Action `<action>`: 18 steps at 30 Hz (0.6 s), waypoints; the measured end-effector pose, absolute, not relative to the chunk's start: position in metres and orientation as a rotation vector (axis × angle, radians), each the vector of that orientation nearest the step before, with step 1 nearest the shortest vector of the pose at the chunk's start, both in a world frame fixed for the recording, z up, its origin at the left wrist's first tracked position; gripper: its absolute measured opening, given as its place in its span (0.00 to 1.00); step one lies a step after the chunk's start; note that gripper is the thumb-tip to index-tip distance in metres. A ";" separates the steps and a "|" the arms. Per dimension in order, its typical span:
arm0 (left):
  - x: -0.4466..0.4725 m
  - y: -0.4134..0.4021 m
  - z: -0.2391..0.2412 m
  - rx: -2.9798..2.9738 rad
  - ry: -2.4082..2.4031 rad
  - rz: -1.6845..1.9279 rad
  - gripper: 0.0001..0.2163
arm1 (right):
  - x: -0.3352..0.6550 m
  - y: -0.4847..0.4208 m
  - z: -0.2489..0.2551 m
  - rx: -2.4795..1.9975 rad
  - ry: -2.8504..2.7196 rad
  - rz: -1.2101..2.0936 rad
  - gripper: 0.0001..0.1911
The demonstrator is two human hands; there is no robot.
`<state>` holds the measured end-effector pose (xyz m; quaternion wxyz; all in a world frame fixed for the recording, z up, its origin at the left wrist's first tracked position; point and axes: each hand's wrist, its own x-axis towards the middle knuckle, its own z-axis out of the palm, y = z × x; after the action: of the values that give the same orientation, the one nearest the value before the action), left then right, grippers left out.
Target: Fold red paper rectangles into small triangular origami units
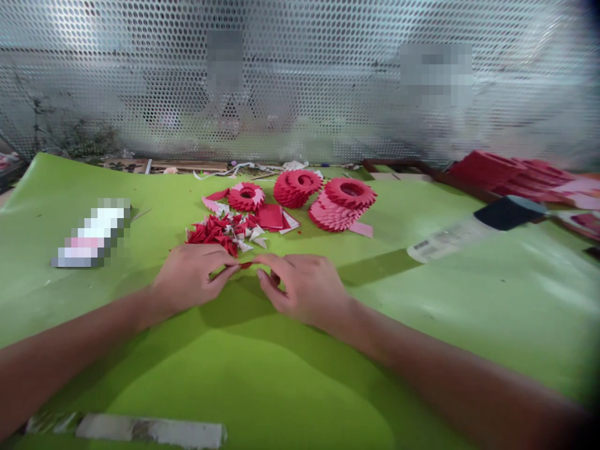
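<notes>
A small folded piece of red paper [246, 265] is held just above the green table surface, between my two hands. My left hand [190, 275] pinches its left end between thumb and fingertips. The fingers of my right hand [304, 284] are curled in at its right end, index finger on the paper and thumb just below. Right behind my hands lies a pile of folded red and white paper pieces [215, 231]. Flat red paper rectangles [270, 217] lie beside that pile. The underside of the held piece is hidden.
Interlocked paper rings [246, 196] and taller red and pink paper stacks [296, 189], [342, 205] stand behind. A phone [91, 236] lies left, a clear bottle with a dark cap [454, 231] right. Red paper bundles [510, 175] sit far right. Tape [150, 430] marks the near edge.
</notes>
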<state>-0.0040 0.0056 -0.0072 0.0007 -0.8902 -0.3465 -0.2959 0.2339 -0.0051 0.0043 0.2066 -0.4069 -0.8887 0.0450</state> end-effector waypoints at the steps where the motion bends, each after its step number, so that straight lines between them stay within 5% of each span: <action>1: -0.004 0.005 -0.006 -2.787 -1.084 -0.962 0.10 | 0.235 -0.004 0.005 -1.144 -2.445 0.161 0.15; 9: 0.000 0.003 -0.004 -2.825 -1.040 -1.271 0.09 | 0.231 0.004 0.000 -1.101 -2.123 0.727 0.14; 18: 0.002 0.004 -0.006 -3.035 -1.148 -1.236 0.04 | 0.229 0.000 0.003 -0.988 -2.084 0.715 0.05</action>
<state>0.0019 0.0044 -0.0058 -0.1646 -0.8622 -0.3261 -0.3510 0.2288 0.0004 0.0026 0.3556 -0.3826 -0.8066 0.2766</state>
